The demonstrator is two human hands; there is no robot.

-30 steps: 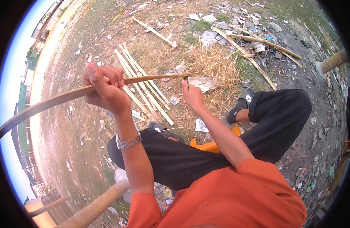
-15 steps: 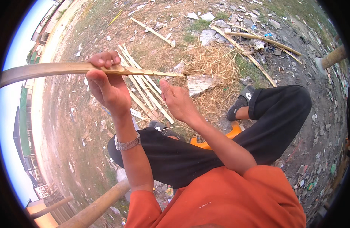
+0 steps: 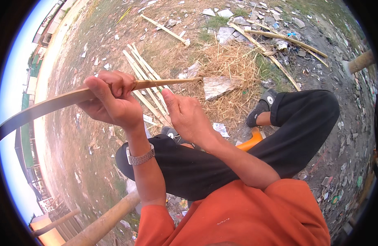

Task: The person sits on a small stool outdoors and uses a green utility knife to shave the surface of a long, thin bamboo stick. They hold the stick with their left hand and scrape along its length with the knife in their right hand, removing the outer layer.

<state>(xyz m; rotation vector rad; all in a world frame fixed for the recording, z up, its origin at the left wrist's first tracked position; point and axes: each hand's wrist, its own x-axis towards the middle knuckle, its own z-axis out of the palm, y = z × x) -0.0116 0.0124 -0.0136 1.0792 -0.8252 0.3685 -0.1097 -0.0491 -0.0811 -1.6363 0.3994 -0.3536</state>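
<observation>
An orange-red short-sleeved shirt (image 3: 246,211) is showing a pale smudge (image 3: 223,220), a silver link-band watch (image 3: 141,158) is circling the left wrist (image 3: 135,137), black trousers (image 3: 301,123) are hanging loose, the dark grey right shoe (image 3: 260,110) is bearing a round white badge (image 3: 270,100)

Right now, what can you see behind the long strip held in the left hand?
Behind the held strip, pale strips lie on the ground. It and the right hand cover stretches of them; whatever is directly behind the left hand is hidden.
</observation>
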